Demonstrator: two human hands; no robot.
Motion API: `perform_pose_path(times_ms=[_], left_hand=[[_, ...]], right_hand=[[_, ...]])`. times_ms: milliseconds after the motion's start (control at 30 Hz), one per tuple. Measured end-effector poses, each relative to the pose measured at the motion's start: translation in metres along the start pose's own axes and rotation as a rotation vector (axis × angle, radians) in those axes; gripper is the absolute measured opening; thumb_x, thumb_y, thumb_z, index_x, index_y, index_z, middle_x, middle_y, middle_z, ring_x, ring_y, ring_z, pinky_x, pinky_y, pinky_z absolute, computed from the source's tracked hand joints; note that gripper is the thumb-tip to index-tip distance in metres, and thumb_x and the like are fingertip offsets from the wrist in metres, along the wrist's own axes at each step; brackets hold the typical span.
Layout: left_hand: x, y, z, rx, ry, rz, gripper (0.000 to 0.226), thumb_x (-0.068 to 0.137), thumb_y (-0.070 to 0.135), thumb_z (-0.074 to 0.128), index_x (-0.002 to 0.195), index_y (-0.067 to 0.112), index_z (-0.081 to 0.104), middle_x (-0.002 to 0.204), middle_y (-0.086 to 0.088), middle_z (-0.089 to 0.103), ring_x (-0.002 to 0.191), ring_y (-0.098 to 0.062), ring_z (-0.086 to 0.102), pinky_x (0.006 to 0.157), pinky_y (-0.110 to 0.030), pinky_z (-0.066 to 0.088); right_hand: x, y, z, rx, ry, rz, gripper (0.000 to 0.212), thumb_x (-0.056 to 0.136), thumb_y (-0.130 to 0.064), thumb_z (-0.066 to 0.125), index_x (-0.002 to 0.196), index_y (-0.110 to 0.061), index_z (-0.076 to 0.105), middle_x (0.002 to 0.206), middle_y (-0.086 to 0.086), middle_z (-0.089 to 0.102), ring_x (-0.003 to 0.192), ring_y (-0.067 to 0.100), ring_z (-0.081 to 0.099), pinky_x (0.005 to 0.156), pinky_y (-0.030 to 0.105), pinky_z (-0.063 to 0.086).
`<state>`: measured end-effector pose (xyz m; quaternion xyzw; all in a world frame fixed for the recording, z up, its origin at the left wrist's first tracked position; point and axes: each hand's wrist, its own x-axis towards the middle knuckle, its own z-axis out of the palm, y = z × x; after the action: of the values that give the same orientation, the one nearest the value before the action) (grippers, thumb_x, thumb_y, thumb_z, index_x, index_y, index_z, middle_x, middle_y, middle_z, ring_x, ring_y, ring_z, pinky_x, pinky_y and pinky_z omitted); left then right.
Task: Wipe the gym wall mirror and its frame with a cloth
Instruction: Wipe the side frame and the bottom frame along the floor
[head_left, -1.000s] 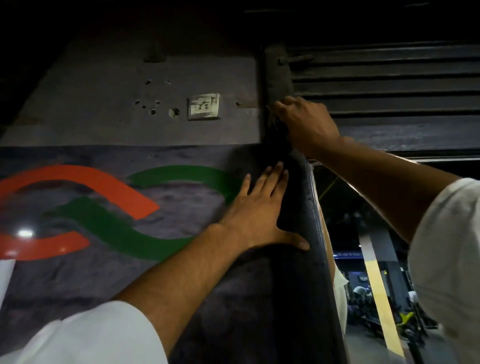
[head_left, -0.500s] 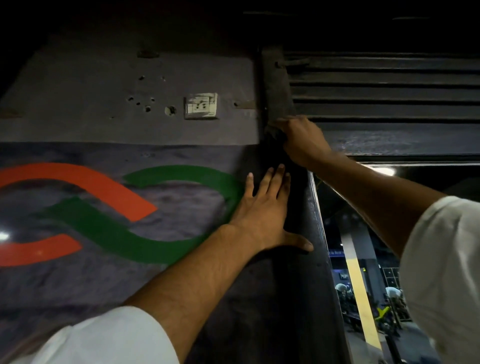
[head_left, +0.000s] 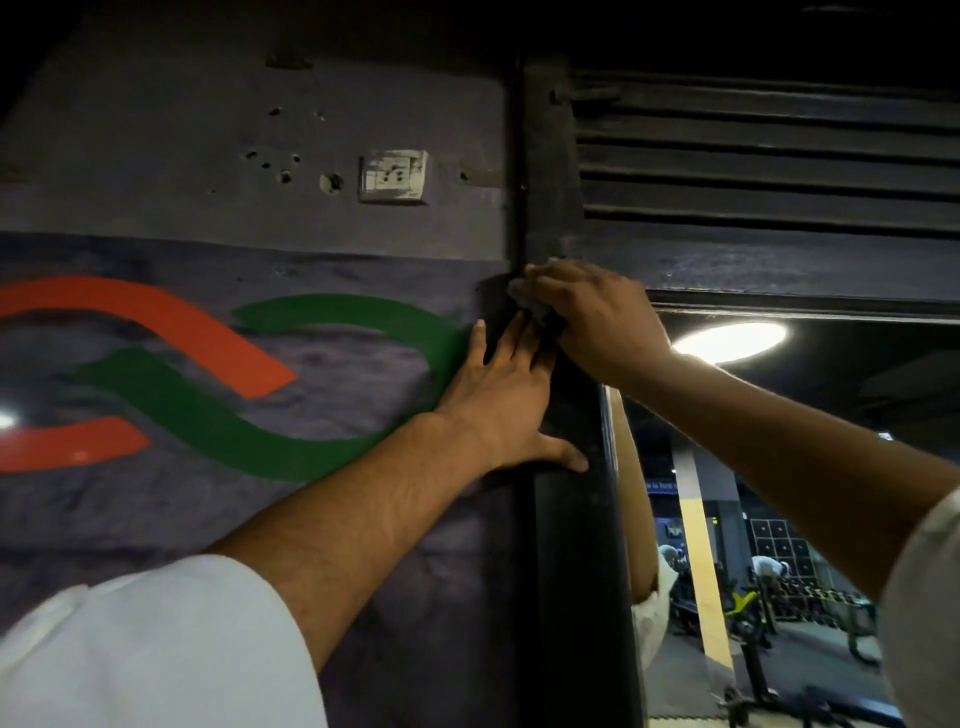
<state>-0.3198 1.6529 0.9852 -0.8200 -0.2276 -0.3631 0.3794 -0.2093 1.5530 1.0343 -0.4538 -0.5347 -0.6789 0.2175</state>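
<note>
Right hand (head_left: 597, 322), grip clenched on a dark cloth (head_left: 536, 307), presses it to the upper left corner of the black frame (head_left: 571, 545) beside the mirror (head_left: 727, 597); left hand (head_left: 506, 400), grip released, lies flat across wall (head_left: 363, 249) and frame.

Right hand (head_left: 597, 322), cloth (head_left: 535, 308) on frame (head_left: 566, 545) (left hand (head_left: 504, 405) flat)

Dim interior: the upper corners fall to near black, and the brightest source is an oval ceiling lamp (head_left: 727, 340) reflected in the mirror (head_left: 779, 597), with a small glare spot (head_left: 6, 420) on the glossy wall (head_left: 208, 519) at the left edge. The white sleeves (head_left: 156, 649) are soft and out of focus, straight lines bow with wide-angle distortion, and the dark cloth (head_left: 532, 306) under the right hand (head_left: 597, 322) scarcely separates from the shadowed black frame (head_left: 566, 571).
</note>
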Motion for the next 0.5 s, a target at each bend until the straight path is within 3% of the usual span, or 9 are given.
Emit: perform_pose_path(times_ms=[100, 200, 267, 500], left_hand=[[-0.002, 0.003, -0.005, 0.036, -0.01, -0.022, 0.145, 0.076, 0.093, 0.057, 0.167, 0.004, -0.013, 0.176, -0.018, -0.017, 0.163, -0.033, -0.016, 0.13, -0.062, -0.006], [-0.002, 0.008, -0.009, 0.061, -0.035, -0.042, 0.145, 0.077, 0.091, 0.058, 0.166, 0.003, -0.016, 0.175, -0.016, -0.023, 0.163, -0.031, -0.019, 0.131, -0.061, -0.005], [-0.004, 0.009, -0.013, 0.068, -0.053, -0.056, 0.145, 0.077, 0.09, 0.059, 0.166, 0.003, -0.016, 0.175, -0.015, -0.024, 0.163, -0.03, -0.02, 0.131, -0.059, -0.006], [-0.008, 0.015, -0.019, 0.06, -0.108, -0.105, 0.14, 0.079, 0.087, 0.06, 0.168, 0.002, -0.008, 0.176, -0.016, -0.019, 0.163, -0.027, -0.019, 0.132, -0.057, -0.004]], right_hand=[[-0.002, 0.014, -0.008, -0.04, -0.012, -0.055, 0.047, 0.096, -0.01, 0.061, 0.141, -0.023, 0.061, 0.135, 0.009, 0.063, 0.119, 0.031, 0.063, 0.088, 0.047, 0.058], [0.023, 0.04, -0.008, -0.062, 0.108, 0.119, 0.038, 0.097, -0.009, 0.06, 0.135, -0.017, 0.062, 0.129, 0.011, 0.062, 0.111, 0.034, 0.064, 0.086, 0.051, 0.058], [0.033, 0.046, -0.006, -0.016, 0.104, 0.191, 0.036, 0.099, -0.009, 0.058, 0.133, -0.016, 0.065, 0.13, 0.012, 0.065, 0.115, 0.037, 0.064, 0.091, 0.054, 0.056], [-0.033, 0.002, 0.019, 0.154, 0.149, 0.157, 0.056, 0.086, -0.003, 0.062, 0.141, -0.011, 0.064, 0.141, 0.014, 0.065, 0.134, 0.036, 0.059, 0.104, 0.048, 0.051]])
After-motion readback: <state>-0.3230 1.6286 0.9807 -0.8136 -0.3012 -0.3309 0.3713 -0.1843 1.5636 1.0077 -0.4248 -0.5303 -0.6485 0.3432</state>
